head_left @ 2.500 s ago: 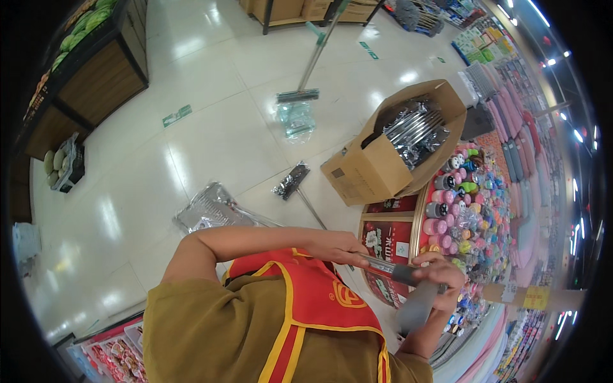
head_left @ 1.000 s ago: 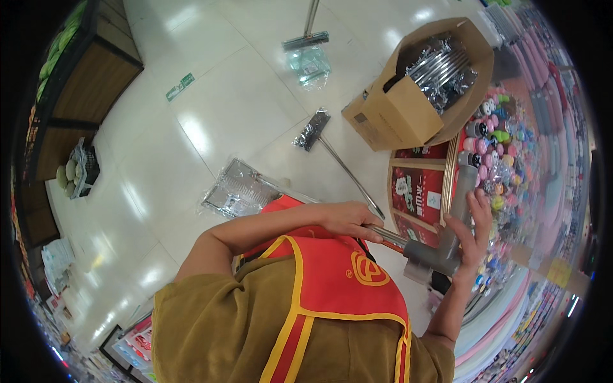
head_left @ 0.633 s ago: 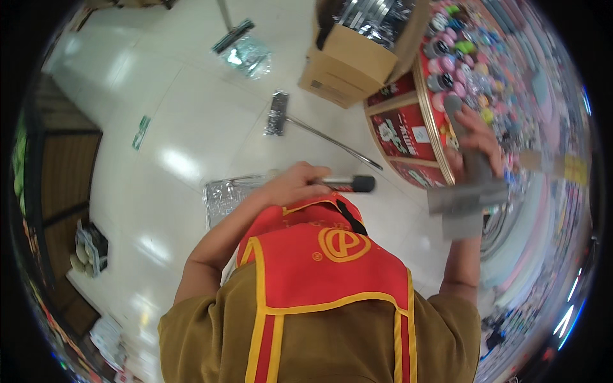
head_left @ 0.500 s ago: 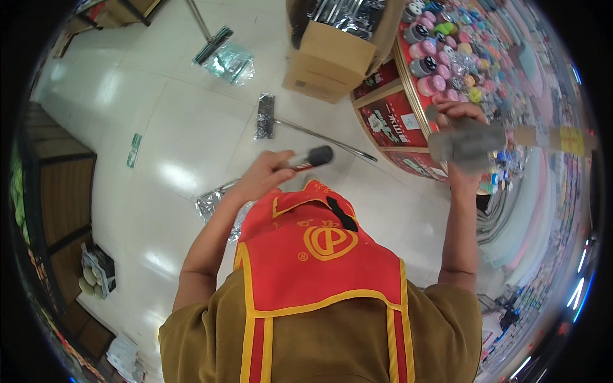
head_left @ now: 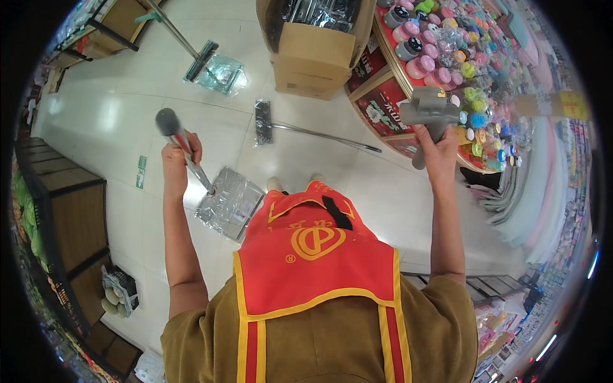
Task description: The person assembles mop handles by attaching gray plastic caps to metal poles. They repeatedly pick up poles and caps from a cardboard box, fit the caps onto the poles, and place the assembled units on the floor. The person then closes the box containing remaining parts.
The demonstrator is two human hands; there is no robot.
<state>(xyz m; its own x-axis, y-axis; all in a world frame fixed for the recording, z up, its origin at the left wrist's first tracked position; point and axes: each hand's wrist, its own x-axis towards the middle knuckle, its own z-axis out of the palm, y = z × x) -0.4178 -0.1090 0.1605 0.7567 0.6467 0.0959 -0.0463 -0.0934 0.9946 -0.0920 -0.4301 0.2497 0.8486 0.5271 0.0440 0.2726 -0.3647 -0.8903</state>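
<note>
Below, an open cardboard box (head_left: 314,39) of wrapped parts stands by two finished mops on the floor. Right hand (head_left: 439,148) grips a grey mop head (head_left: 429,110); left hand (head_left: 176,158) clasps a metal pole (head_left: 185,148), the two apart, not yet joined.

A cardboard box (head_left: 314,45) is sitting on the floor (head_left: 121,115) just left of the round display stand (head_left: 440,70). A mop (head_left: 300,129) is lying before it, a plastic wrapper (head_left: 228,204) nearer the person's feet.
</note>
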